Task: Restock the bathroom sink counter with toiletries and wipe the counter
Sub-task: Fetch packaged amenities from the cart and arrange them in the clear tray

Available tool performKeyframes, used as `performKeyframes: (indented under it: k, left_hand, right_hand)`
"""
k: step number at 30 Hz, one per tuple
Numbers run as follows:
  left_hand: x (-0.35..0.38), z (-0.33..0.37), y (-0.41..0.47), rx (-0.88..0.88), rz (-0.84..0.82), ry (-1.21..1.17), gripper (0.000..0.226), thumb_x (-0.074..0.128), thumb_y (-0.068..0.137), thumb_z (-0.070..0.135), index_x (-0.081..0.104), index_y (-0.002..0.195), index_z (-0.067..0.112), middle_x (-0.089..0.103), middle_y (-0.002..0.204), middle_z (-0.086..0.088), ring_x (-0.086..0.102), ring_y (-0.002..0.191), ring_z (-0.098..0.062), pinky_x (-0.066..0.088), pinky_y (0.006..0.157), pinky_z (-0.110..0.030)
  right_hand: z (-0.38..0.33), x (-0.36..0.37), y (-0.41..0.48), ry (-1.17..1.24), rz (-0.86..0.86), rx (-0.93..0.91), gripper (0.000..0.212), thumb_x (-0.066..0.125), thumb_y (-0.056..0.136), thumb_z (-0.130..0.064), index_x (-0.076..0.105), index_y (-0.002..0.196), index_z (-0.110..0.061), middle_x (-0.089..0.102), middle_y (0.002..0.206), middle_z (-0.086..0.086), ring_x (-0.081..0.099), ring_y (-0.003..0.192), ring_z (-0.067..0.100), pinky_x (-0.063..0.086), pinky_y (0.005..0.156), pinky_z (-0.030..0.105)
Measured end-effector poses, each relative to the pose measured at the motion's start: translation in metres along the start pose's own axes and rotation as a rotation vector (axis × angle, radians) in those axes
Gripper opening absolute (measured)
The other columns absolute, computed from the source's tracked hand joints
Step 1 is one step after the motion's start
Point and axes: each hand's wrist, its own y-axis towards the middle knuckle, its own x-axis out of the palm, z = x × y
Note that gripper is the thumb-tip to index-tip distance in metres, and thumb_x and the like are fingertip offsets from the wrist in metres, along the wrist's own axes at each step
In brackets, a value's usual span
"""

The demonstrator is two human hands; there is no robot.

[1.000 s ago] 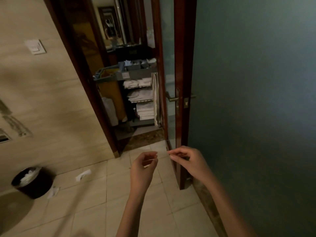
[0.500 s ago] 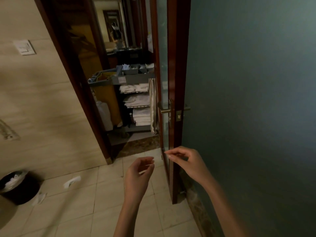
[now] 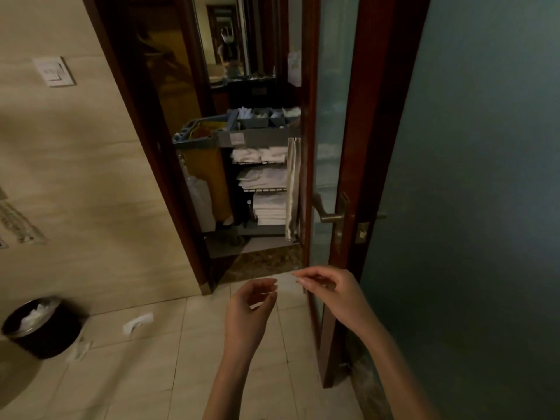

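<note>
The left hand (image 3: 248, 310) hangs raised, fingers loosely curled round nothing. The right hand (image 3: 330, 294) beside it draws thumb and forefinger close; whether they pinch anything I cannot tell. Both seem readied for the housekeeping cart (image 3: 242, 137) just outside the half-open door (image 3: 372, 147), where the toiletries (image 3: 263, 113) sit in its top bins. The sink counter is out of view.

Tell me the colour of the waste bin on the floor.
The waste bin is black, shown best in the head view.
</note>
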Motion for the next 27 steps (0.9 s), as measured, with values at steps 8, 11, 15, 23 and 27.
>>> performKeyframes:
  k: [8, 11, 15, 23, 27]
  left_hand:
    - [-0.057, -0.008, 0.143, 0.064, -0.006, -0.038, 0.019, 0.065, 0.088, 0.009, 0.068, 0.099, 0.024, 0.07, 0.094, 0.008, 0.067, 0.088, -0.005, 0.056, 0.076, -0.022]
    - [-0.082, -0.01, 0.194, 0.086, 0.023, -0.033, 0.017, 0.065, 0.088, 0.013, 0.068, 0.102, 0.022, 0.07, 0.095, 0.01, 0.066, 0.088, -0.001, 0.054, 0.08, -0.021]
    - [-0.101, -0.022, 0.244, 0.089, 0.001, -0.065, 0.018, 0.065, 0.087, 0.012, 0.068, 0.101, 0.022, 0.07, 0.095, 0.01, 0.066, 0.089, 0.0, 0.054, 0.08, -0.02]
    - [-0.102, -0.061, 0.302, 0.013, -0.077, -0.084, 0.027, 0.065, 0.085, -0.002, 0.068, 0.09, 0.023, 0.072, 0.09, 0.006, 0.067, 0.082, 0.0, 0.052, 0.071, -0.013]
    - [-0.099, -0.075, 0.333, -0.017, -0.104, -0.091, 0.023, 0.063, 0.086, 0.0, 0.068, 0.091, 0.022, 0.07, 0.095, 0.007, 0.066, 0.084, -0.002, 0.053, 0.073, -0.014]
  right_hand:
    - [-0.01, 0.053, 0.141, 0.056, 0.031, -0.092, 0.016, 0.065, 0.089, -0.012, 0.073, 0.095, -0.024, 0.072, 0.094, -0.016, 0.065, 0.093, 0.0, 0.046, 0.08, 0.011]
    - [-0.016, 0.071, 0.193, 0.086, 0.059, -0.146, 0.017, 0.066, 0.088, -0.01, 0.073, 0.095, -0.025, 0.073, 0.096, -0.009, 0.066, 0.095, 0.006, 0.048, 0.082, 0.014]
    - [-0.01, 0.097, 0.24, 0.08, 0.081, -0.149, 0.016, 0.067, 0.087, -0.01, 0.074, 0.095, -0.021, 0.073, 0.096, -0.006, 0.067, 0.095, 0.007, 0.047, 0.081, 0.014]
    - [0.018, 0.127, 0.291, 0.071, 0.096, -0.007, 0.015, 0.069, 0.086, -0.012, 0.075, 0.094, -0.023, 0.074, 0.096, -0.01, 0.067, 0.094, 0.006, 0.05, 0.082, 0.017]
    - [0.036, 0.134, 0.313, 0.067, 0.092, 0.055, 0.018, 0.069, 0.086, -0.012, 0.074, 0.092, -0.028, 0.073, 0.098, -0.011, 0.067, 0.096, 0.004, 0.049, 0.085, 0.017]
